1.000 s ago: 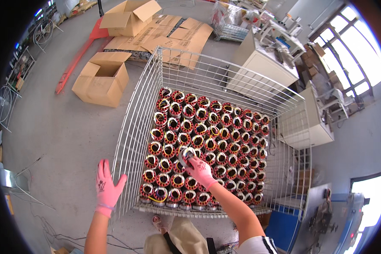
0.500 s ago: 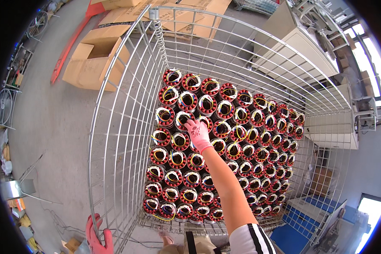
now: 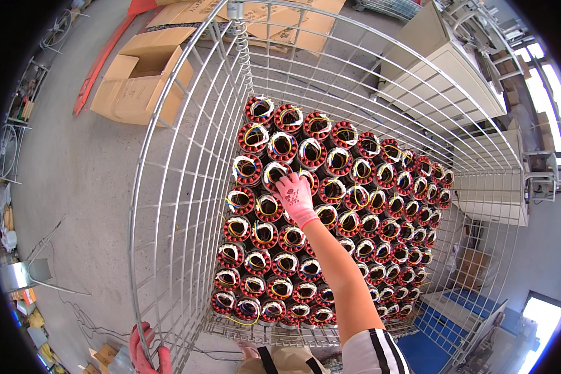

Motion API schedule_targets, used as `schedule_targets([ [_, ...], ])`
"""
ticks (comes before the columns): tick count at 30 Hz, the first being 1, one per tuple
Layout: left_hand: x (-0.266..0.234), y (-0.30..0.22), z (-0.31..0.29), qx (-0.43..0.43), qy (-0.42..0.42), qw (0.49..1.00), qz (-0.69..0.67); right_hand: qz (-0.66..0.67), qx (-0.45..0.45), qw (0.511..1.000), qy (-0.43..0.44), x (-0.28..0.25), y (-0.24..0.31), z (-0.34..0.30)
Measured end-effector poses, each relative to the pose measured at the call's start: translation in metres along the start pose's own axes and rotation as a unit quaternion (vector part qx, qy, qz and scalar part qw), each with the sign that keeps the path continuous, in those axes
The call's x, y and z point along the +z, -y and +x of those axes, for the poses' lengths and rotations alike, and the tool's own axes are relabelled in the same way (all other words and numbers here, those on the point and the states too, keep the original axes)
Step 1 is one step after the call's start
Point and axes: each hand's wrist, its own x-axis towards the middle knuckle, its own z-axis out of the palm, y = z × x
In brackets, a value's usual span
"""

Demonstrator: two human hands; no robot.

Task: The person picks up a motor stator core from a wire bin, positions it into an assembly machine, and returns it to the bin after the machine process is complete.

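Observation:
Rows of motor stators (image 3: 283,146), red-and-black rings with white-bound windings and coloured wires, stand upright and close together in a wire mesh cage (image 3: 142,163). My right hand (image 3: 295,198), in a pink glove, reaches over them from below. Its fingers are bent into the opening of one stator (image 3: 272,169) near the left side of the pack; the fingertips are partly hidden. Another stator (image 3: 308,181) is half covered by the hand. At the lower left, my left hand (image 3: 144,350), in a pink glove too, is closed around the cage's top rail.
Beyond the cage's left wall, an open cardboard box (image 3: 128,93) and a red metal bar (image 3: 106,57) lie on the grey floor. Flattened cardboard (image 3: 293,25) lies past the far wall. Pale cabinets (image 3: 439,75) stand at the far right, a blue surface (image 3: 421,349) at the lower right.
The view has shifted slightly, so the cage's far side appears a little lower right and larger. My right hand stays at the same stator; my left hand stays on the rail.

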Motion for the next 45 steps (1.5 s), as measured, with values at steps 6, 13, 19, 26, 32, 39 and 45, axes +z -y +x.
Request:
schedule_targets([
  [6,-0.004,-0.011,0.005,-0.008,0.01,0.997,0.072,0.022,0.096,0.995,-0.022,-0.004,0.025,-0.006],
  [13,-0.003,-0.007,0.005,-0.008,0.009,0.998,0.06,0.019,0.148,0.989,-0.02,0.016,0.033,0.012],
  [19,-0.004,-0.007,0.005,0.003,0.013,0.998,0.062,0.068,0.157,0.985,0.029,0.009,0.04,0.006],
  [26,-0.005,-0.004,0.004,-0.007,0.027,0.998,0.049,0.063,0.217,0.973,0.05,0.005,0.05,0.02],
  [32,-0.002,0.0,0.002,-0.013,0.017,1.0,0.012,0.003,0.129,0.99,0.052,0.012,0.034,-0.003],
  [39,-0.003,-0.004,0.003,-0.003,0.017,0.998,0.058,0.047,0.157,0.986,-0.012,-0.001,0.045,-0.003],
  [45,-0.006,-0.008,0.009,0.022,0.022,0.996,0.084,0.024,0.231,0.971,0.06,0.009,0.051,0.031],
])
